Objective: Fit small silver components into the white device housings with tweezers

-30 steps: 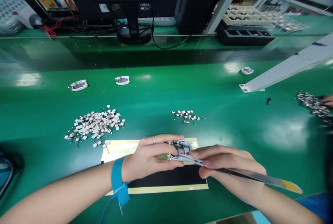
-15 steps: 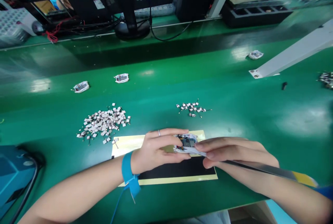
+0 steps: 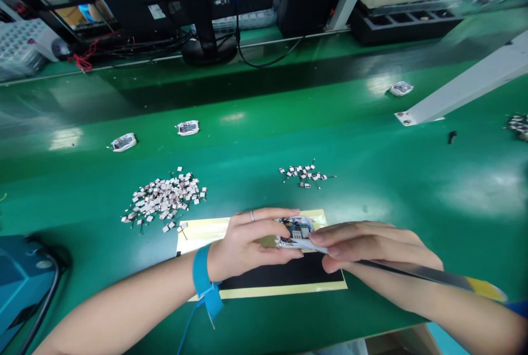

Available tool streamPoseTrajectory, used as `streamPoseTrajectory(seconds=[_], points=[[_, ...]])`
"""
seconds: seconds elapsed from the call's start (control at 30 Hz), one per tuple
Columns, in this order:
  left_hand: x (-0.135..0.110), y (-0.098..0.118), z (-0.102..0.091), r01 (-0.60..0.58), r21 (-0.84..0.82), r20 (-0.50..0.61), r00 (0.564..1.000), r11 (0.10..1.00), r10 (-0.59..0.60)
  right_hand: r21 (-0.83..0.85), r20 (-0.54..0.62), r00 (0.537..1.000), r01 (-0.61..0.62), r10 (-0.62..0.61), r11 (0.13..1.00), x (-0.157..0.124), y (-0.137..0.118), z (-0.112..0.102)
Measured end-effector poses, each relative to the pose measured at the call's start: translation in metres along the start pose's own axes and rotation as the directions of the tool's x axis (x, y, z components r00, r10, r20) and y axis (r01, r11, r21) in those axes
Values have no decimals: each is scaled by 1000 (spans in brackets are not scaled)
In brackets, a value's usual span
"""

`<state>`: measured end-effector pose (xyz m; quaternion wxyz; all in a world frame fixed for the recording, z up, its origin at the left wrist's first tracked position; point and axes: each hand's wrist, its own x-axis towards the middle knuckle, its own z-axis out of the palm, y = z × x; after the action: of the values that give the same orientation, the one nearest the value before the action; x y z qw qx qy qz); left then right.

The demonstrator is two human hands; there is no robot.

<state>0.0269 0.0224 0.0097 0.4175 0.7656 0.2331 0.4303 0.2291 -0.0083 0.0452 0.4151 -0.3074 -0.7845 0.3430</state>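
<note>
Pinching a small white-edged blue circuit board (image 3: 295, 231) between thumb and curled fingers of the left hand (image 3: 246, 243), just above a yellow-bordered black mat (image 3: 284, 279); gripping long silver yellow-ended tweezers (image 3: 416, 273) in the flattened right hand (image 3: 373, 246), tips touching the board's near edge.

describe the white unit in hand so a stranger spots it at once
On the green bench, find the yellow-edged black mat nearest you. Over it the left hand pinches a white-framed unit, tweezers in the right hand at its edge; three similar units lie untouched farther back.

Big parts pile (image 3: 165, 198) lies left of small pile (image 3: 305, 172).
</note>
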Motion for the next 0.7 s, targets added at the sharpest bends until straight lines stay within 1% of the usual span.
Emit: streamPoseTrajectory(seconds=[0.3,0.53,0.7], points=[[-3,-1,2,9,-30,-13,1000,1000,-9,80,15,1000,-20,19,997,-4,4,-1],[-3,-3,1,-32,-20,-35,999,999,31,122,16,999,-32,31,992,-7,5,-1],[-3,-2,2,-31,-17,-30,999,999,30,130,8,1000,-23,22,991,-8,5,-1]])
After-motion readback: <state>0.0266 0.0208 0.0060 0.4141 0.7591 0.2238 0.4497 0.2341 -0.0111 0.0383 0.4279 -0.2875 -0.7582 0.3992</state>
